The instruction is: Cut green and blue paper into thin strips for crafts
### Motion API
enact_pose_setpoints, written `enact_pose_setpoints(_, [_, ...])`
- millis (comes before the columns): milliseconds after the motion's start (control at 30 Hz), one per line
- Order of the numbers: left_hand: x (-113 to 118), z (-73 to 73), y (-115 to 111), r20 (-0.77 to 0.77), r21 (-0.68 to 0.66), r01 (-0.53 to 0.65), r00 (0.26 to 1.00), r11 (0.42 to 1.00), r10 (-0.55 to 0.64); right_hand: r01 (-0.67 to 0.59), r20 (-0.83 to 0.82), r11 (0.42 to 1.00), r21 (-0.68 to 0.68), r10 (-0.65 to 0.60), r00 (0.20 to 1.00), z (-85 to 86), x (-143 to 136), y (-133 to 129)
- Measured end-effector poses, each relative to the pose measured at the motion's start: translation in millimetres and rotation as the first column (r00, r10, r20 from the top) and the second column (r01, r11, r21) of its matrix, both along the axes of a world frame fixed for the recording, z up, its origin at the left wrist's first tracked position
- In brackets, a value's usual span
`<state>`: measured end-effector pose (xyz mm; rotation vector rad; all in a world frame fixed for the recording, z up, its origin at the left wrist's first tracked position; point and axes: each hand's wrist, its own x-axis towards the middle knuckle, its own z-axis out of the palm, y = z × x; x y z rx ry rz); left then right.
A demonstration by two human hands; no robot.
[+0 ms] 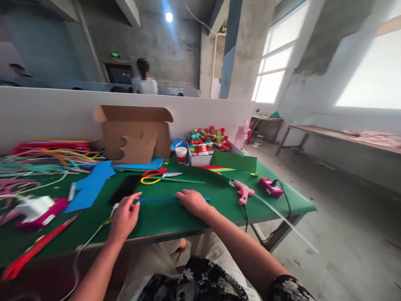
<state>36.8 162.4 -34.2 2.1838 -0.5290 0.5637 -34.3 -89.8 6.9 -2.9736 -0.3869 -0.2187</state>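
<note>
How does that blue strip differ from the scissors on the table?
The blue strip is all blue; the scissors have red and yellow handles. The right hand covers part of the strip, while neither hand touches the scissors. Both lie on the green table.

Looks like a craft workshop set up in a raw concrete hall: grey wall, thick pillar, tall windows, lit green exit sign. Green counter spread with scissors, pink glue gun, cut blue card, bundled coloured strips, a white box heaped with bright little figures. Low white partition behind; beyond it, a person in a striped top.
</note>
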Motion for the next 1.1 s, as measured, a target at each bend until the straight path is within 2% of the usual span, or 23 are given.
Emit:
enact_pose_setpoints(133, [2.0,2.9,-0.9,-0.064,0.092,0.036,0.998,0.995,-0.03,-0.021,0.008,1.0,-0.004,0.021,1.0,-12.7,0.5,-1.9])
enact_pose_setpoints(500, [5.3,-4.2,-2.7,-0.089,0.185,0.084,0.994,0.979,-0.068,-0.025,0.055,0.998,-0.053,0.028,0.998,-14.5,0.8,-4.4])
enact_pose_setpoints(867, [7.6,-9.1,-9.2,-0.036,0.332,0.164,0.986,0.929,-0.161,-0.116,0.125,0.992,0.043,0.11,0.986,-28.3,9.6,-11.6])
enact_pose_setpoints(1100, [7.4,-9.9,-8.7,0.001,0.371,0.137,0.989,0.918,-0.148,-0.108,0.08,0.99,0.095,0.101,0.992,-24.1,10.1,-10.6])
